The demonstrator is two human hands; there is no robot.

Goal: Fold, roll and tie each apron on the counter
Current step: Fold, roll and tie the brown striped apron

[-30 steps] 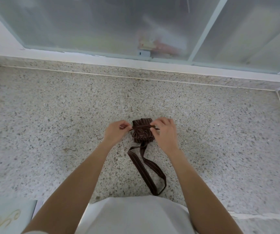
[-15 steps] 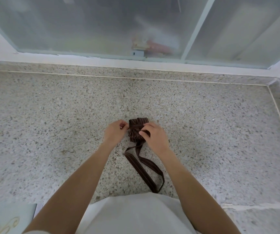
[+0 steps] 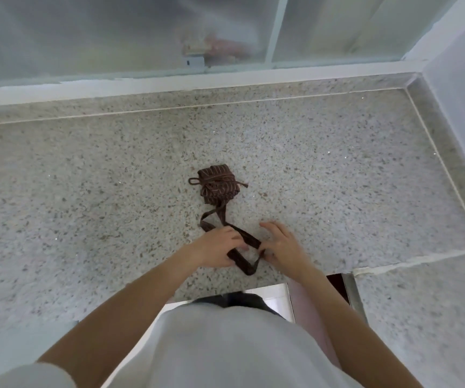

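While the apron [image 3: 217, 186] lies rolled and tied at 12 o'clock on the tabletop [image 3: 85, 191], the left hand [image 3: 215, 249] and right hand [image 3: 283, 247] each grip its loose strap [image 3: 243, 242], left to tidy.

**Background: counter, window, wall**

Speckled grey-white stone counter [image 3: 85, 191] fills the middle of the frame, with a thin pale seam line running across its upper part and a raised edge strip along the right side. Frosted sliding window [image 3: 99, 32] spans the top; a pale vertical frame bar [image 3: 274, 26] divides the panes right of centre. Blurred reddish and yellowish shapes show behind the glass near top centre. White sill [image 3: 113, 86] sits below the glass. Pale wall [image 3: 461, 88] occupies the upper right. A caulked joint [image 3: 421, 260] crosses the counter at right. Light is soft, diffuse daylight.
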